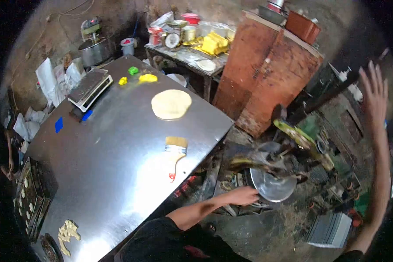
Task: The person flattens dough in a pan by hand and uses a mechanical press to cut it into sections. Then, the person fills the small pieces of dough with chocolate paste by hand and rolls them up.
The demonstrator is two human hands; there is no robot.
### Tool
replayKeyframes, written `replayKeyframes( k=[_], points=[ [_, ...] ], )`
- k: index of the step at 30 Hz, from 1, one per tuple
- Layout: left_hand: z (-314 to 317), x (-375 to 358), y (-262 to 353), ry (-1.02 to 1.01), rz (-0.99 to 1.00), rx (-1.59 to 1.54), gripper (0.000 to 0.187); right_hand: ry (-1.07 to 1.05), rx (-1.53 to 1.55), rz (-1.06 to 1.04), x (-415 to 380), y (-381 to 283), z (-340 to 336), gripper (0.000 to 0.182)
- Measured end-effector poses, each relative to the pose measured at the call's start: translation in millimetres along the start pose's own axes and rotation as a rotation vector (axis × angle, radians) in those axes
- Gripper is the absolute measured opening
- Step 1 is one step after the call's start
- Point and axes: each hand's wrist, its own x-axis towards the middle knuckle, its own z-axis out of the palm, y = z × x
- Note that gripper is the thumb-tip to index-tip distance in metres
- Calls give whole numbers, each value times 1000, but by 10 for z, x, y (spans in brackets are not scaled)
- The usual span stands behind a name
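My left hand (244, 196) reaches down beside the metal bowl (273, 184) at the lower centre right; its fingers are bent at the rim, and what they hold, if anything, is hidden. Raised at the far right, my right hand (374, 91) has its fingers spread with nothing in it. On the metal table (118, 144) lie a flat round of dough (171, 105) and, nearer, a wide brush (176, 148) with a wooden handle. Dough scraps (68, 233) lie at the lower left of the table.
A digital scale (91, 89) stands at the table's far left, with trays (32, 203) below. Behind are a side table (185, 54) with containers, a mixer (96, 51) and a wooden cabinet (266, 72). Metal boxes (329, 230) sit on the floor at right.
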Motion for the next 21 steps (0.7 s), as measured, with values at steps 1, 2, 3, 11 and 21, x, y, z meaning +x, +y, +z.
replayKeyframes(
  k=[1,2,3,11,21],
  points=[
    [-286,-195,510,266,271,-75,43,106,-65,-22,357,177,111,63],
    [-445,-14,681,555,572,-3,46,209,-131,-41,680,280,224,53],
    [-739,-63,1083,717,655,165,43,-116,-148,-19,965,260,217,39],
    [-1206,242,1798,672,196,718,38,-350,-23,-93,380,718,-541,22],
    [728,495,3552,-276,1453,799,22,-1266,557,411,-2430,651,-3648,41]
  ],
)
